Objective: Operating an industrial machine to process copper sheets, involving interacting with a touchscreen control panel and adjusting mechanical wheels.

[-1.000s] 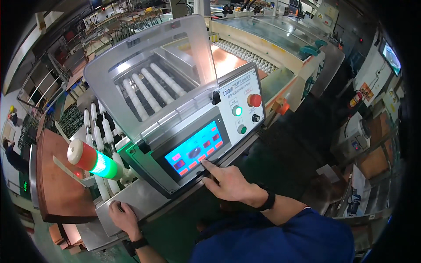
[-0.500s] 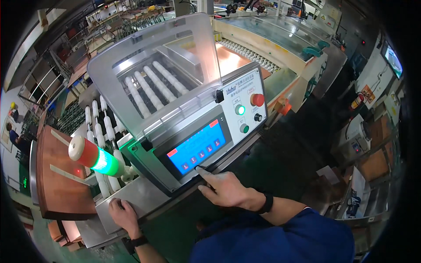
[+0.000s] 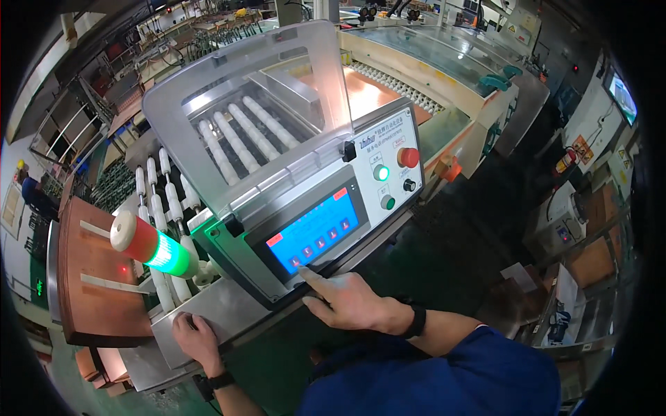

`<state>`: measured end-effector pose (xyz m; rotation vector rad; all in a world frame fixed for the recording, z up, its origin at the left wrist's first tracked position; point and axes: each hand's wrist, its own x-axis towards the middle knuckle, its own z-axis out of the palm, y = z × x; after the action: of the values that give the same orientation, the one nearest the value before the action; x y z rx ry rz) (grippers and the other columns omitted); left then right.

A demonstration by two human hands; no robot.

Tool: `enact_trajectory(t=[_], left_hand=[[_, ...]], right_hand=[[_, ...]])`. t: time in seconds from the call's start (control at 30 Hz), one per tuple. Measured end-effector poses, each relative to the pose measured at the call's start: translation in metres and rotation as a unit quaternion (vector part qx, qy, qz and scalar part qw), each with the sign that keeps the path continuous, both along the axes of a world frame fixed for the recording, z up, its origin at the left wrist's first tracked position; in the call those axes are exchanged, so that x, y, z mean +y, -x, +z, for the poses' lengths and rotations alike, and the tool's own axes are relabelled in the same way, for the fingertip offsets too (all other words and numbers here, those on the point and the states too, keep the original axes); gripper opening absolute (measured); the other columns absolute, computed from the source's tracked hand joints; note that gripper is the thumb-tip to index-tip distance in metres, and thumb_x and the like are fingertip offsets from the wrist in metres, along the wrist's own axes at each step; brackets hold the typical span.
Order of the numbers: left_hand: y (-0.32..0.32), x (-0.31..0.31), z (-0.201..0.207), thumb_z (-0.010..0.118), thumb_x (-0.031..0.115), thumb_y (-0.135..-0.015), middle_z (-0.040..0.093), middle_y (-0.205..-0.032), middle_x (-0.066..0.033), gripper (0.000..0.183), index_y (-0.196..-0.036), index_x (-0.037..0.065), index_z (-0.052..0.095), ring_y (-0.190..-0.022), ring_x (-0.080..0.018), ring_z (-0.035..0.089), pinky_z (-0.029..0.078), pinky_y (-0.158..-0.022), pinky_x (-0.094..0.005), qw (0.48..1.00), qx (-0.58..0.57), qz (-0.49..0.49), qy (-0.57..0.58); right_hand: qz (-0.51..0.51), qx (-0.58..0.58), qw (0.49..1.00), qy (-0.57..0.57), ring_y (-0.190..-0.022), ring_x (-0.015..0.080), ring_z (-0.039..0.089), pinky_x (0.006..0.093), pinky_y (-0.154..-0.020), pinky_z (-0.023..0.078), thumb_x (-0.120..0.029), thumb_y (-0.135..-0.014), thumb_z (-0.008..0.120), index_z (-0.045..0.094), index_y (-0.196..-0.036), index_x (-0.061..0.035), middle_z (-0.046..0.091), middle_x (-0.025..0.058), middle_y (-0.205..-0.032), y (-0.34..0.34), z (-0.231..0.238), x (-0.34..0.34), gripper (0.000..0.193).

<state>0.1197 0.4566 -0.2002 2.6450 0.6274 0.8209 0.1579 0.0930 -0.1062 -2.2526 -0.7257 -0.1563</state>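
My right hand point(image 3: 354, 301) reaches up to the lit blue touchscreen point(image 3: 322, 225) of a control box point(image 3: 371, 197). Its index finger is stretched out, the tip at the screen's lower left corner by a row of small icons. The thumb sits apart below, and nothing is held. My left hand point(image 3: 196, 340) rests on the bare metal ledge point(image 3: 232, 305) left of the box, fingers on the surface, holding nothing. A clear hinged cover point(image 3: 163, 132) stands raised above the screen. Right of the screen are a red mushroom button point(image 3: 408, 157), a lit green button point(image 3: 381, 172) and a black knob point(image 3: 409, 186).
A signal tower light point(image 3: 156, 248), glowing green, juts out beside the box. Copper-coloured sheets point(image 3: 97, 277) are stacked at the left. White rollers point(image 3: 260, 125) run behind the cover, toward a copper sheet point(image 3: 371, 90) on the conveyor. A person point(image 3: 36, 194) is at the far left.
My right index fingertip has shifted a little left and up along the screen's lower edge, onto the leftmost icon area. The left hand stays put. The person far off has moved slightly right.
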Motion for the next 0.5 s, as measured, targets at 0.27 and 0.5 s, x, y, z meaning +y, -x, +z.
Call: enact_trajectory(t=[0.27, 0.5], left_hand=[[0.000, -0.001, 0.001, 0.064, 0.012, -0.088, 0.066, -0.114, -0.0174, 0.018, -0.101, 0.000, 0.065, -0.106, -0.0387, 0.060, 0.047, -0.092, -0.0470, 1.000, 0.000, 0.009, 0.004], [0.000, 0.000, 0.002, 0.064, 0.014, -0.088, 0.065, -0.112, -0.0172, 0.018, -0.099, -0.001, 0.064, -0.106, -0.0383, 0.060, 0.047, -0.092, -0.0466, 1.000, 0.009, 0.011, 0.007]], right_hand=[[0.000, -0.031, 0.999, 0.026, -0.056, 0.0342, 0.063, 0.0444, -0.054, 0.051, -0.023, -0.093, 0.067, 0.045, -0.147, 0.0040, 0.061, 0.0140, -0.063, -0.003, -0.001, 0.005, 0.064], [0.002, -0.063, 0.998, 0.009, -0.054, 0.0330, 0.062, 0.0439, -0.052, 0.050, -0.022, -0.092, 0.068, 0.047, -0.144, 0.0059, 0.059, 0.0124, -0.060, -0.006, 0.008, 0.005, 0.063]])
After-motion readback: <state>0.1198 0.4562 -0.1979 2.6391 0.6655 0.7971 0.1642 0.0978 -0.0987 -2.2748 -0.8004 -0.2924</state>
